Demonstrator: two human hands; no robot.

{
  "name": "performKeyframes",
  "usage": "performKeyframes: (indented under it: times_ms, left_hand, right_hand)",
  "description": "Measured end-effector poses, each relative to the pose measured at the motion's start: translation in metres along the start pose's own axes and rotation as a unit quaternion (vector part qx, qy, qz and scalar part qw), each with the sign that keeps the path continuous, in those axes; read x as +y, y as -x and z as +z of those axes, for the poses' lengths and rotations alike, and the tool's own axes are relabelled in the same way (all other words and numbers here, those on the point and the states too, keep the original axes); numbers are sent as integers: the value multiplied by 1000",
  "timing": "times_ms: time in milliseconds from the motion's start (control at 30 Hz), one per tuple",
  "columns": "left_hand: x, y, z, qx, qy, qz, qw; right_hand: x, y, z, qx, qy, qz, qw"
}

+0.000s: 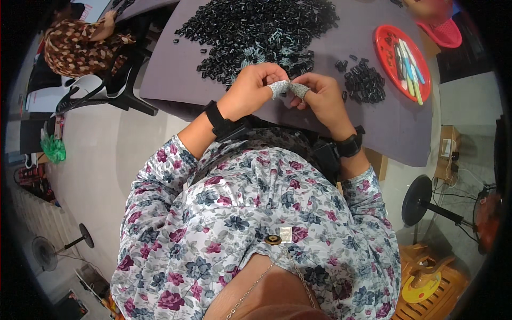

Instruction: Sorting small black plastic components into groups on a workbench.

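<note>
My left hand [250,88] and my right hand [324,98] meet over the near edge of the table, thumbs and fingers pinched together. Silvery-grey wrapping covers both thumbs. Whatever small piece sits between the fingertips is too hidden to name. Just beyond my hands spreads a large heap of small black plastic parts [234,26], with loose grey-green pieces [256,54] lying among them. To the right of my right hand lies a smaller pile of black parts [365,82].
A red round tray [383,63] holding several slim-handled tools [409,64] and black bits stands at the table's right edge, near a pink basket [450,33]. A person in patterned clothing [80,48] sits far left by a black chair [120,96]. A fan [418,200] stands at right.
</note>
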State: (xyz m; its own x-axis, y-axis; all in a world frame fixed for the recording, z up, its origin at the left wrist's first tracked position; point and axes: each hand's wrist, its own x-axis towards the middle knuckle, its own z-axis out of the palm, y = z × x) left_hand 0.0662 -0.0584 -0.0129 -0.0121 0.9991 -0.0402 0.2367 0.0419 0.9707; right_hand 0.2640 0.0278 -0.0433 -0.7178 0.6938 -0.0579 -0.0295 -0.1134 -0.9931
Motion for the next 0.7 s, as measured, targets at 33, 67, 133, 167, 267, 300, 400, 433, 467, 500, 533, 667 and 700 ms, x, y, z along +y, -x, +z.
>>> performKeyframes:
  times_ms: [33, 67, 133, 167, 267, 300, 400, 433, 467, 500, 533, 667, 700]
  left_hand:
    - [-1, 0, 0, 0, -3, 7, 1000]
    - [-3, 0, 1, 1, -7, 15, 1000]
    - [-1, 0, 1, -4, -15, 21, 1000]
    - [2, 0, 1, -10, -20, 19, 1000]
    - [6, 0, 2, -8, -50, 42, 998]
    - [6, 0, 2, -5, -63, 54, 997]
    - [8, -3, -1, -13, -103, 86, 991]
    - [9, -3, -1, -14, -109, 92, 990]
    - [10, -4, -1, -16, -116, 98, 988]
    - [12, -4, 0, -18, -122, 104, 987]
    - [15, -4, -1, -24, -136, 107, 985]
    - [11, -8, -2, -22, -171, 132, 976]
    - [8, -10, -1, -16, -174, 142, 974]
  right_hand:
    - [-2, 1, 0, -3, -7, 11, 1000]
    - [0, 1, -1, -9, -12, 5, 1000]
    - [4, 0, -4, -20, -22, -7, 1000]
    - [4, 0, -4, -23, -29, -11, 999]
    - [3, 1, -4, -33, -46, -13, 998]
    - [3, 0, -4, -36, -48, -7, 998]
    - [3, 0, -7, -48, -78, 16, 996]
    - [3, 0, -7, -52, -92, 25, 994]
    - [4, 0, -7, -55, -93, 24, 994]
    - [6, 0, -7, -58, -95, 22, 994]
    - [6, 0, -8, -61, -96, 21, 993]
    - [4, 1, -8, -38, 31, -33, 998]
    - [1, 3, -4, -12, 96, -71, 993]
